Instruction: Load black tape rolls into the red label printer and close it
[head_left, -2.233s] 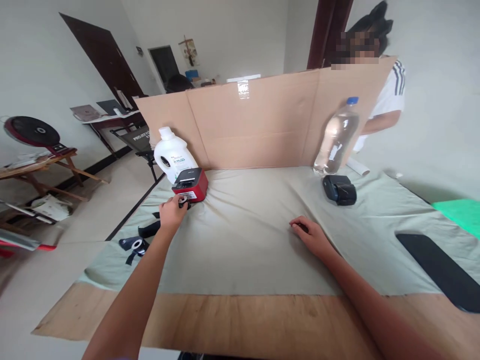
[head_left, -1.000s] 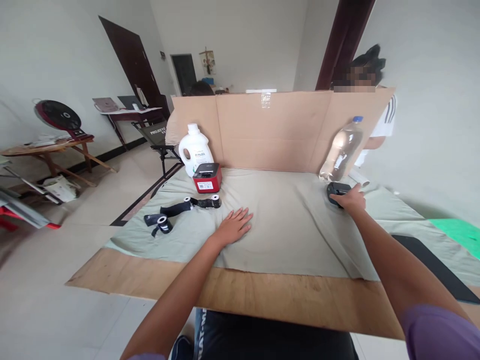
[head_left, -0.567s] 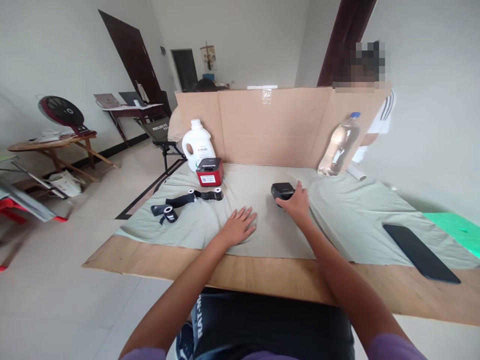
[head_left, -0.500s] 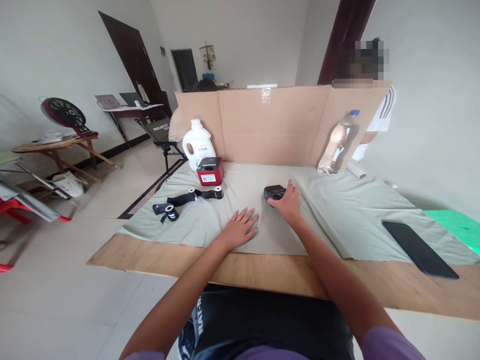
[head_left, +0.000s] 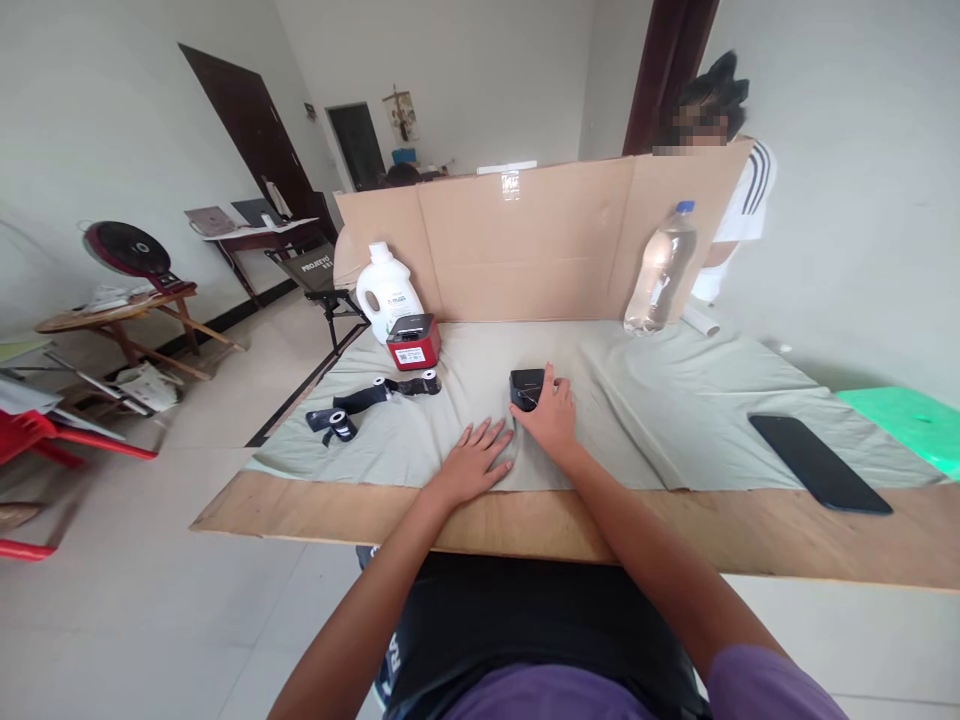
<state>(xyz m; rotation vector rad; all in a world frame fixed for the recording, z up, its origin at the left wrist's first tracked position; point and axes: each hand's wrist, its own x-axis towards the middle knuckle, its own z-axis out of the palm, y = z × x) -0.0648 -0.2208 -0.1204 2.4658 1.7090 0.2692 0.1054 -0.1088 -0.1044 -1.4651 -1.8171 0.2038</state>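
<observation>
My right hand (head_left: 553,415) is closed around a small black boxy device (head_left: 526,386), thumb at its near left side and fingers along its right. The device rests on, or just above, the grey-green cloth; I cannot tell which. Close by on the left, my left hand (head_left: 478,459) lies palm down with spread fingers on the cloth (head_left: 480,365), holding nothing. Farther left stands a red box-shaped device (head_left: 416,345) with a black top and a white label. In front of it are several dark rolls of strip material (head_left: 363,399) with white cores, partly unwound.
A white jug (head_left: 390,290) stands behind the red device, against an upright cardboard panel (head_left: 525,250). At the back right is a clear bottle (head_left: 664,270) with a blue cap. A dark flat slab (head_left: 819,462) lies at right, near a green stool (head_left: 900,425). Another person (head_left: 750,190) stands behind the panel.
The black device has been turned and set upright-looking in my right hand, slightly to the left and closer to my left hand. My left hand stays flat. The camera view has shifted a little.
</observation>
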